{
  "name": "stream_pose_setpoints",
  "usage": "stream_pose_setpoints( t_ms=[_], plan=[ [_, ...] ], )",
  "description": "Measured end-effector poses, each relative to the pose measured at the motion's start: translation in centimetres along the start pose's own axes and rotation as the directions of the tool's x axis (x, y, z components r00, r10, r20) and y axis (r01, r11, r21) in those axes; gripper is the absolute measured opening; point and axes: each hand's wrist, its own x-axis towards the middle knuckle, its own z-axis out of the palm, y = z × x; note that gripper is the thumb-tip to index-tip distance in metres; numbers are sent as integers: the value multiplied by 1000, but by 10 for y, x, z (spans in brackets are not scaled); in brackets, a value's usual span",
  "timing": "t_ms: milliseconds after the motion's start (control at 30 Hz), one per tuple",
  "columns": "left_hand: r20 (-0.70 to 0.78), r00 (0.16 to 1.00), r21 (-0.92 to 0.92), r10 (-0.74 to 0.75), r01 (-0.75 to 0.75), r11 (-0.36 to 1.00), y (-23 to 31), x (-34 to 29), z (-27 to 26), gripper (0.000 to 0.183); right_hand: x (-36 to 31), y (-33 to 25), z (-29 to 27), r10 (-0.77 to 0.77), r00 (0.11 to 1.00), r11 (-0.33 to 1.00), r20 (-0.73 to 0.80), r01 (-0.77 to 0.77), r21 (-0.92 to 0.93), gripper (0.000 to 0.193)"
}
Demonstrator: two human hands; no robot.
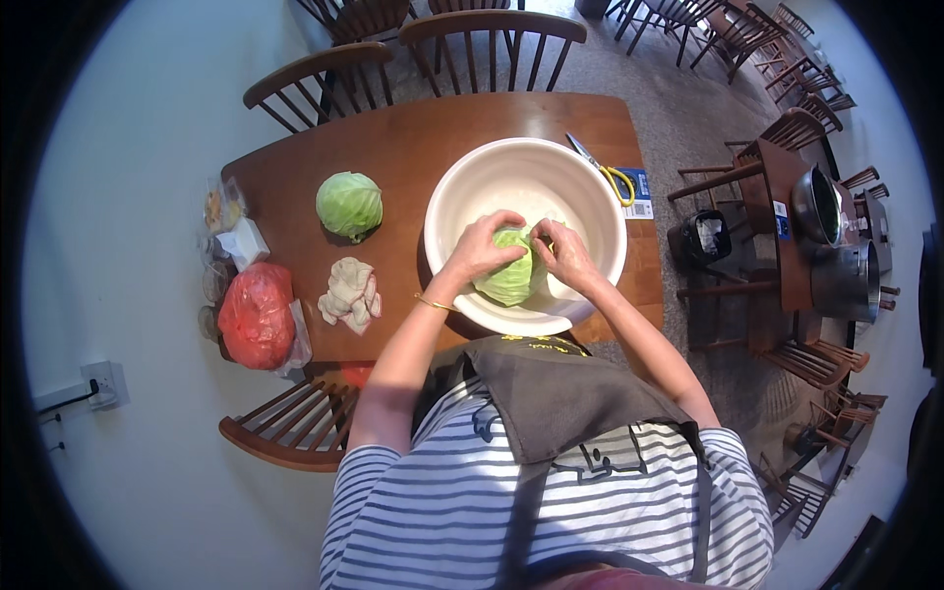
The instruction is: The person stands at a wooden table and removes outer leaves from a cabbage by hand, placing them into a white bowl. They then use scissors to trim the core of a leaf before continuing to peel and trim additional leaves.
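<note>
A pale green cabbage rests inside a large white basin, close to its near side. My left hand curves over the cabbage's upper left, fingers bent and pressed against it. On the upper right edge of the same head, my right hand pinches with thumb and fingers at the leaves. What exactly lies between those fingertips is partly hidden. A second whole cabbage sits on the wooden table, left of the basin. A crumpled whitish cloth lies between that cabbage and me.
Scissors with yellow handles lie at the basin's far right, over a blue and white card. A red plastic bag and a tissue pack line the table's left edge. Wooden chairs stand beyond; metal pots occupy another table at right.
</note>
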Motion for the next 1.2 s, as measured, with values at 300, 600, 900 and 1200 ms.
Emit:
stream_pose_setpoints(
  t_ms=[300,600,900,1200],
  plan=[
    [46,998,139,36,-43,989,-4,-4,10,32,13,-5,-42,156,988,371,4,-62,926,14],
    [131,983,303,-129,84,949,-3,-34,-44,33,13,-18,-16,36,990,990,133,-54,132,52],
    [-120,990,125,-71,86,988,14,5,-52,16,42,-28,16,-70,982,974,174,105,-201,36],
    [59,991,154,-120,110,982,-21,9,-22,19,48,-10,19,89,994,988,58,-96,117,12]
  ],
)
